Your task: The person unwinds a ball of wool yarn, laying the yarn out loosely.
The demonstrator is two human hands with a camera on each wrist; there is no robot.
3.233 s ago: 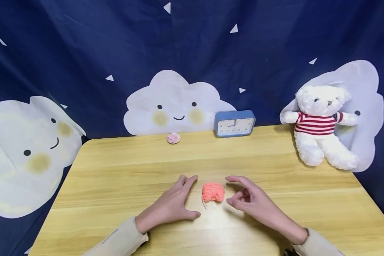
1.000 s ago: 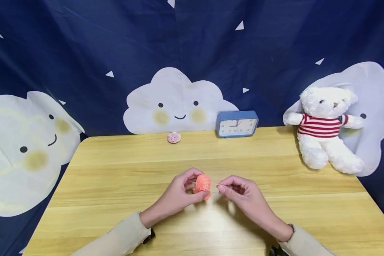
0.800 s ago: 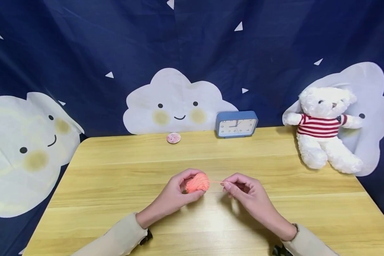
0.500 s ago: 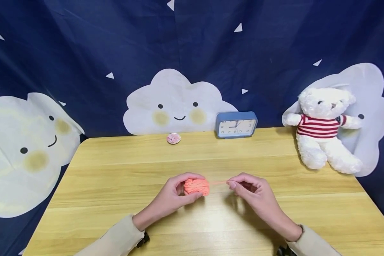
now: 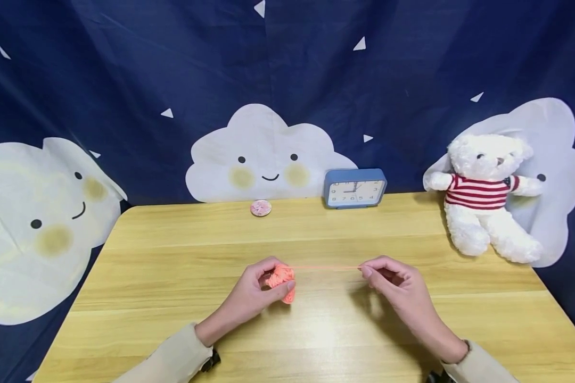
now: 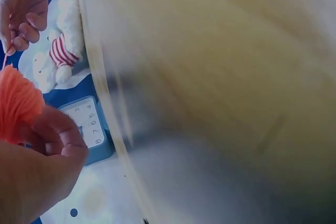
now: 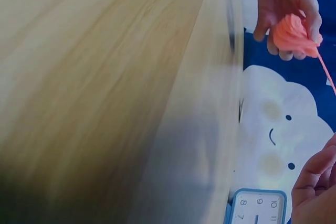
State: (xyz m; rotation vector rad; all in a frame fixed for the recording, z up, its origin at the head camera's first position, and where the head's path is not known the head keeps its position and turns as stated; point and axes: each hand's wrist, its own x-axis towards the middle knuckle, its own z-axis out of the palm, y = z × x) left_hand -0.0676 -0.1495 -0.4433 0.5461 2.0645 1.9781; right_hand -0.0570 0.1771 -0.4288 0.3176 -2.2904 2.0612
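Note:
A small bundle of coral-orange yarn (image 5: 281, 276) is held in my left hand (image 5: 249, 292), between thumb and fingers, over the middle of the table. From it a single strand (image 5: 326, 267) runs straight across to my right hand (image 5: 402, 287), which pinches its end between thumb and forefinger. In the left wrist view the wound yarn (image 6: 18, 100) sits at the left edge, with my left hand (image 6: 47, 156) below it. The right wrist view shows the bundle (image 7: 295, 36) in the left hand's fingers; my right hand (image 7: 317, 182) is partly cut off there.
On the wooden table (image 5: 172, 255), a round pink patterned disc (image 5: 261, 208) lies near the back edge. A blue clock (image 5: 355, 188) stands to its right. At the back right sits a white teddy bear (image 5: 489, 194) in a striped shirt. Behind hangs a dark blue cloud-printed curtain (image 5: 306, 69).
Earlier the yarn lay on the table between both hands. The left hand has picked it up and moved left; the right has drawn the strand rightward, so its visible length has grown and straightened.

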